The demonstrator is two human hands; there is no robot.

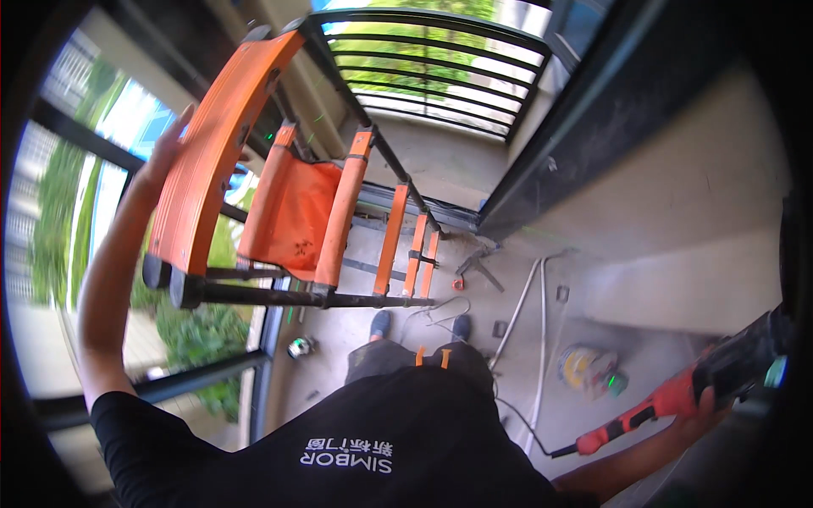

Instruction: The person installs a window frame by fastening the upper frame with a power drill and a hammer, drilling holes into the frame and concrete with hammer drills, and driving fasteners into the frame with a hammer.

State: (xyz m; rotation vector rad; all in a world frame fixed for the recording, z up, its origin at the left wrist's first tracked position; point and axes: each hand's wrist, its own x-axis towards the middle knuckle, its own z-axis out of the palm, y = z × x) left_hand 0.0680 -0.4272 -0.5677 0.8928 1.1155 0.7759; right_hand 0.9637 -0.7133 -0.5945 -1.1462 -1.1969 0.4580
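At the upper left, my left hand [169, 148] is closed on the top step of an orange folding stepladder [216, 152] with dark tube legs and an orange fabric pouch [296, 220] below that step. Some of those fingers are hidden behind the step. At the lower right, my right hand [703, 415] grips a red and black corded power tool [652, 406], held level with my waist and tilted up toward the right edge. Its black cord trails down from the rear end, behind my body.
A dark railing [432, 46] and window frames [93, 140] border the space. The pale floor [330, 356] holds my feet, white hose or cable [533, 330], black cord, a dark tool [483, 271], a small round object [301, 347] and a yellow round item [584, 368]. A wall [686, 186] is at right.
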